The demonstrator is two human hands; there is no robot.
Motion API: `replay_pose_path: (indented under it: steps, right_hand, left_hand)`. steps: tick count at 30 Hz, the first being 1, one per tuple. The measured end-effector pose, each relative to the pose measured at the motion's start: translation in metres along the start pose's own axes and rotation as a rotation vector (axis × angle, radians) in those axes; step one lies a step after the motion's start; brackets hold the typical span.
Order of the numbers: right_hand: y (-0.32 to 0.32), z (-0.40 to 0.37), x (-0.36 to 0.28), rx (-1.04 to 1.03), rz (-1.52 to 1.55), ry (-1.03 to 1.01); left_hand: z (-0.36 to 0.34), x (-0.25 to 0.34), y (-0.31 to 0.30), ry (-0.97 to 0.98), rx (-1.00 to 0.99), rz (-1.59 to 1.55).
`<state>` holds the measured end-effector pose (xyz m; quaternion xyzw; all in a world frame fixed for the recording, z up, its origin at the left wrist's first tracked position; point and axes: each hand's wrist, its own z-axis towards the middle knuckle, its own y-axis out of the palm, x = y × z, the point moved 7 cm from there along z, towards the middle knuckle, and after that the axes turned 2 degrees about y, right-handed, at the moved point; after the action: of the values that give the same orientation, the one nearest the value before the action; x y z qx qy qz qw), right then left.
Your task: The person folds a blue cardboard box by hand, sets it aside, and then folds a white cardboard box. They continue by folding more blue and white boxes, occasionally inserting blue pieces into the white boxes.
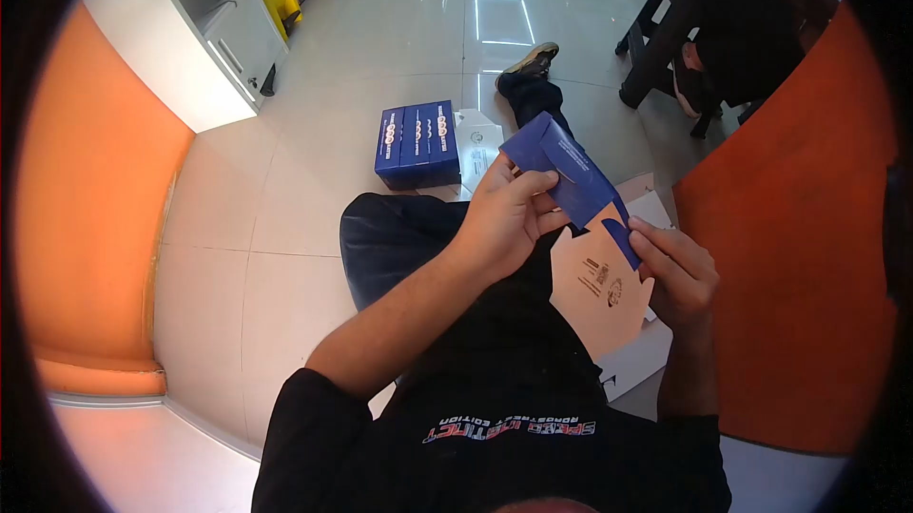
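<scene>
The tiled floor (285, 275) extended across the scene, with an orange panel (789, 304) standing at the right. Blue boxes (417, 147) stood side by side on the floor, just beyond the bent left leg (399, 232). The blue carton (580, 192) was held tilted in front of the black shirt (495, 351). A pale printed panel (599, 309) lay at its near end; attachment could not be determined. The left hand (509, 213) was partly closed around the carton, thumb on its face. The right hand (675, 266) was curled, fingertips pinching a small blue flap (620, 243)
</scene>
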<state>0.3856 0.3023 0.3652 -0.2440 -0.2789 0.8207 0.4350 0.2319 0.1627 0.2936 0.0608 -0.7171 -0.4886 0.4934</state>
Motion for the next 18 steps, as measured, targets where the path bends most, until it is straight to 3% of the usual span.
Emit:
replay_pose_path:
  steps: [2,4,10,15,18]
  right_hand:
    - [-0.003,0.009,-0.008,-0.047,0.003,0.005]
    - [-0.006,0.018,-0.016,-0.086,-0.011,0.026]
    - [0.004,0.045,-0.036,-0.159,-0.083,-0.07]
    - [0.011,0.047,-0.032,-0.107,-0.017,-0.114]
    - [0.003,0.042,-0.031,-0.019,0.068,-0.132]
  left_hand:
    - [-0.005,0.0,-0.002,-0.028,-0.018,0.063]
    - [-0.016,0.006,0.004,0.111,-0.025,0.148]
    - [-0.018,0.004,0.005,0.108,-0.105,0.035]
    - [-0.016,0.021,-0.009,0.104,0.008,-0.003]
    - [-0.011,0.032,-0.018,0.047,-0.06,-0.061]
